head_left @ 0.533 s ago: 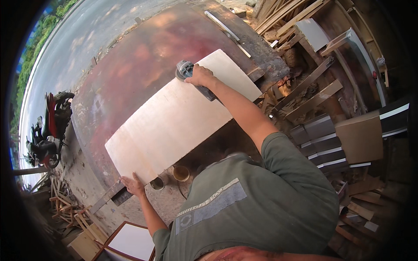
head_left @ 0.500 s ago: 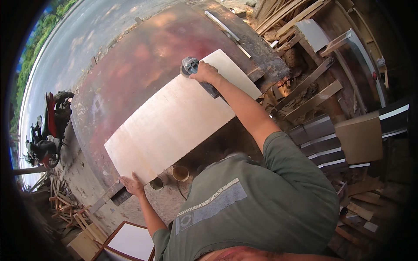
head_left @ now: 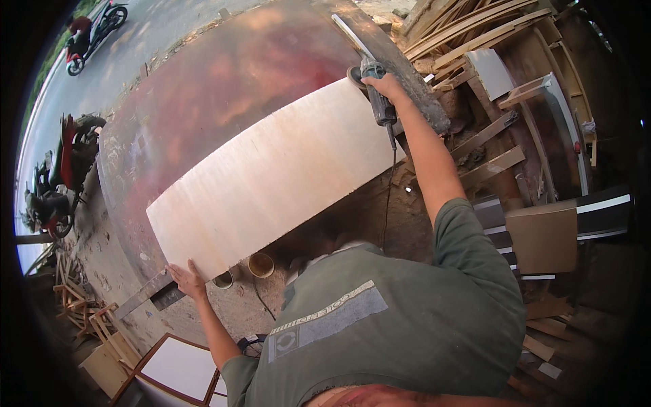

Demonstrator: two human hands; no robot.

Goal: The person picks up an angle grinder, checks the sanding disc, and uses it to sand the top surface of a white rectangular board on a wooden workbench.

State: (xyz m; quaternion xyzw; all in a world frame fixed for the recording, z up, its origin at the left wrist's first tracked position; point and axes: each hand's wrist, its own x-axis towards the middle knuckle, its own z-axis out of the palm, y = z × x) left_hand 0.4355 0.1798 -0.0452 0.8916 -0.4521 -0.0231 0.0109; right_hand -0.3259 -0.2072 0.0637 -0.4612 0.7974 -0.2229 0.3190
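A long pale wooden board (head_left: 271, 173) with a slightly curved far edge lies across a dark reddish tabletop. My right hand (head_left: 388, 87) is wrapped round an angle grinder (head_left: 380, 107), whose round disc (head_left: 354, 76) is at the board's far right corner. From the grinder's rear a black cord (head_left: 388, 203) hangs down past the board's near edge. At the board's near left corner rests my left hand (head_left: 190, 279), open, with thumb and fingers apart. Whether any of its fingertips curl under the board is hidden.
The reddish tabletop (head_left: 224, 88) extends beyond the board. Two round containers, including a yellowish one (head_left: 261, 265), stand below its near edge. Wood strips (head_left: 468, 34) are piled at far right. A parked motorbike (head_left: 61, 169) stands left; a white-topped panel (head_left: 178, 366) lies lower left.
My right hand has carried the grinder rightward along the board's far edge to its corner. The left hand stays at the near left corner. A motorbike has appeared on the road.
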